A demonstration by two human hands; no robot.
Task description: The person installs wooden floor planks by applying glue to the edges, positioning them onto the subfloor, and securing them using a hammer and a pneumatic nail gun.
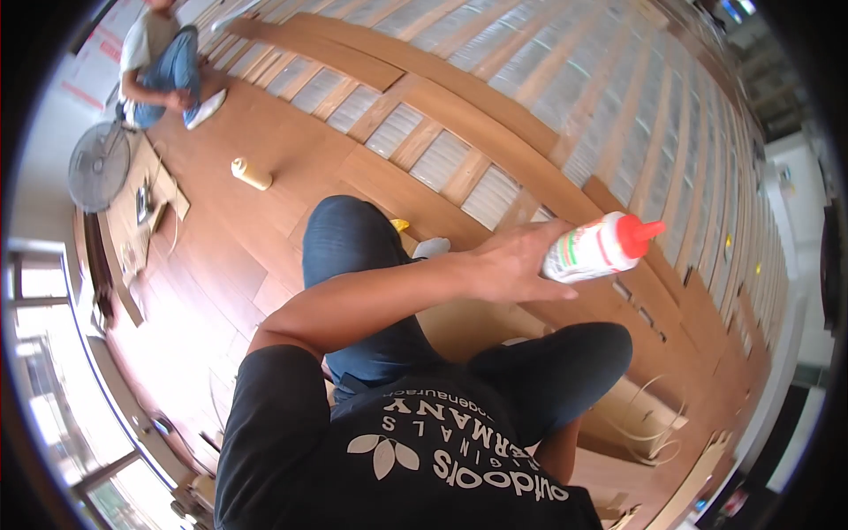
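At the far left stands a round grey wire-caged fan (99, 168), with a co-worker in a pale shirt and blue jeans (152, 53) sitting on the floor just beyond it. A cream-coloured squeeze bottle (253, 174) rests on the brown wooden floorboards (221, 234), which already cover the left side in a continuous surface.

In the middle, the left hand (512, 265) reaches across the wearer's lap, wrapped around a white plastic bottle with a red nozzle cap (590, 247). The bottle is held in the air, tilted, its tip pointing right. The right hand is hidden below the right knee, so I cannot tell its state.

Further up and right, pale wooden battens (465, 175) with silvery sheeting (437, 161) between them lie exposed, only partly crossed by long brown planks (495, 119). The flooring thus looks part-finished, with much of that side left uncovered.
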